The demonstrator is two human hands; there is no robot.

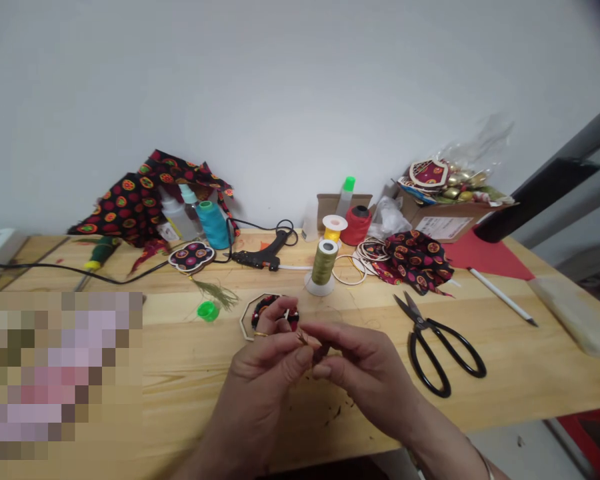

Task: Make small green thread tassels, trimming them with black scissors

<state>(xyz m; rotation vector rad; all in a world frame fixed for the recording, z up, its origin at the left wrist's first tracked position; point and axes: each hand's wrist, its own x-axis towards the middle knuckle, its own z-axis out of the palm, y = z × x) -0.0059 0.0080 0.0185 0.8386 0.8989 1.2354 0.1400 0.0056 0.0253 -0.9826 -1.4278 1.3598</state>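
Observation:
My left hand (pixel 270 365) and my right hand (pixel 367 357) meet over the front of the wooden table, thumbs and forefingers pinched together. Between the fingertips is a small brownish-red scrap (pixel 303 339), mostly hidden, with frayed-looking ends. Just behind my left fingers, a pale octagonal frame (pixel 245 320) lies with dark patterned cloth in it, partly covered by the hand. Small dark bits (pixel 336 412) are scattered on the wood below my hands. Open-bladed black-handled scissors (pixel 423 327) rest to the right of my right hand.
Behind the hands stand an olive thread spool (pixel 324 263), a black glue gun (pixel 265 255) and a blue thread cone (pixel 214 227). Patterned cloth (pixel 130 207) is heaped at back left. A filled cardboard box (pixel 445 223) is at back right, a white pencil (pixel 503 297) before it.

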